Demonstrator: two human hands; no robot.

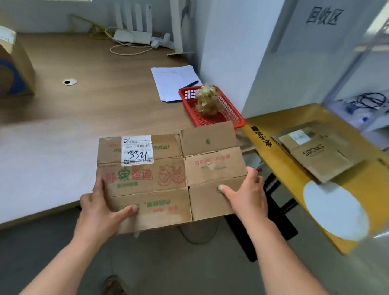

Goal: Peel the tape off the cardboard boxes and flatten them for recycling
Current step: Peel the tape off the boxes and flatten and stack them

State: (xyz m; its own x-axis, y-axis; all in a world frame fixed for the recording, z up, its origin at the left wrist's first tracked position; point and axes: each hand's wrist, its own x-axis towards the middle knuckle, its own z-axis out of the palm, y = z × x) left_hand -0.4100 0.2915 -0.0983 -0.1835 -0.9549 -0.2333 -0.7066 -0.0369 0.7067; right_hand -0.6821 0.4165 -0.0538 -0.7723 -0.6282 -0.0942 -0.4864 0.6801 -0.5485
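Not yet flattened, at the left edge of the surface (71,114): a carton (3,69). Held in the air across the front edge, toward the right front corner: the flat box (160,180), pinched at its near left corner by the left hand (100,207), thumb on top and fingers (99,186) curled round the side. Probably light, stiff within each panel yet floppy at every crease, with loose flaps likely to swing. Clasped on the right side by the right hand (247,197), thumb over the top, fingers wrapped round the edge. Best gripped at opposite edges, spanning a crease. Beyond, a red basket (206,120) with a tape wad (207,99); farther right, a flat stack (316,151).
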